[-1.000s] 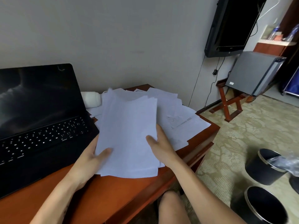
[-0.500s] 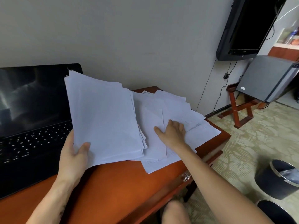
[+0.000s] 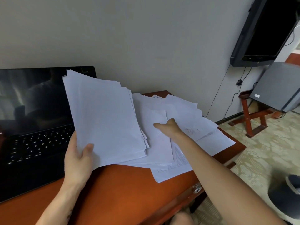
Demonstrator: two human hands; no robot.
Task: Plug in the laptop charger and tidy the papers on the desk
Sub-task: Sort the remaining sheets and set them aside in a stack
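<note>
My left hand (image 3: 78, 157) grips the lower corner of a thick stack of white papers (image 3: 103, 117), held tilted up above the desk and partly covering the laptop. Loose white sheets (image 3: 201, 132) lie fanned over the right part of the reddish wooden desk (image 3: 123, 189). My right hand (image 3: 168, 127) reaches onto those loose sheets with thumb and fingers pinching one sheet's edge. The open black laptop (image 3: 32, 120) stands at the left with a dark screen. No charger shows.
A wall-mounted black TV (image 3: 266, 28) hangs at the upper right, a cable (image 3: 227, 98) running down the wall below it. A grey box (image 3: 279, 88) rests on a wooden stand. A dark bin (image 3: 285, 195) stands on the patterned floor at right.
My left hand lifted the gathered stack up and leftward over the laptop. My right hand let go of it and reached out to the loose sheets, closing its fingers on one.
</note>
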